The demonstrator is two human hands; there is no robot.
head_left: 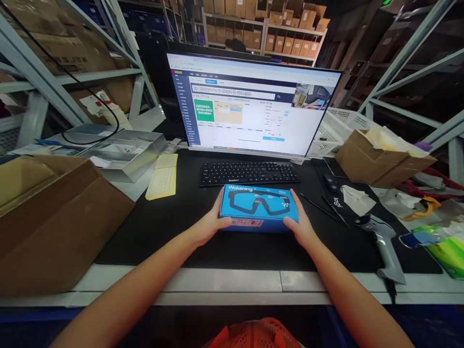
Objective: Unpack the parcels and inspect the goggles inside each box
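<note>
Between my two hands is a blue box (259, 203) with a black goggle-shaped picture and the word "Wakening" on its top. A white-and-pink label shows on its front side. My left hand (211, 220) grips the box's left end, thumb on the near edge. At the right end my right hand (301, 223) holds it the same way. Most of my fingers are hidden behind the ends. Just beyond the box lies a black keyboard (250, 173), and behind that stands a lit monitor (250, 130).
An open cardboard box (54, 232) stands at the left, beside a pad of yellow label sheets (162, 176) and a metal tray (134, 157). On the right are a barcode scanner (384, 244), a mouse (329, 183), tweezers-like tools (335, 210) and a brown carton (377, 159).
</note>
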